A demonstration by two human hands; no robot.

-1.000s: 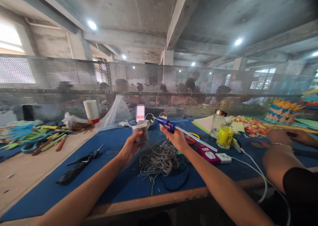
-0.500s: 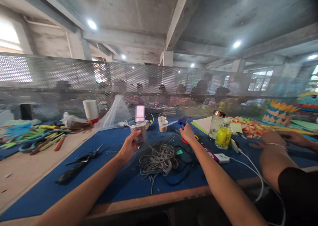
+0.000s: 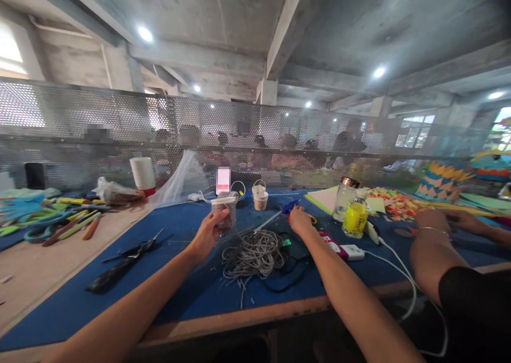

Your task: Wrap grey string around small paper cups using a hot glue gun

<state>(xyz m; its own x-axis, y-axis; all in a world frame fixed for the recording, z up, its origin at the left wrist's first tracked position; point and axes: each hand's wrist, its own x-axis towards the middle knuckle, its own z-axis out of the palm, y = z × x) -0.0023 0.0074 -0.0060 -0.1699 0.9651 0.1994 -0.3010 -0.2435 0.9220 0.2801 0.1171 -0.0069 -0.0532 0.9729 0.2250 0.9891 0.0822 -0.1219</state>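
My left hand [image 3: 209, 231] is closed around a small paper cup [image 3: 224, 212] with a pale rim and a grey-brown wrapped side, held above the mat. My right hand [image 3: 302, 222] is closed on a blue glue gun [image 3: 288, 207], with a long translucent glue stick [image 3: 266, 222] reaching down and left from it. Below and between the hands lies a tangled heap of grey cord [image 3: 253, 254]. A small white bucket [image 3: 260, 198] with a thin looped handle stands behind it. Red-and-yellow scissor handles [image 3: 313, 219] are partly covered by my right hand.
A blue mat [image 3: 179, 294] covers the table. Black pliers [image 3: 128, 259] lie left; stacked paper cups [image 3: 142, 175] stand behind. To the right are a yellow bottle [image 3: 356, 217], a glass jar [image 3: 344, 200], a white charger [image 3: 353, 252] with cable, and a neighbour's arm [image 3: 431, 251].
My right hand has drawn the glue gun slightly nearer, and its stick has swung from nearly level to slanting down-left. The cup in my left hand has turned more upright.
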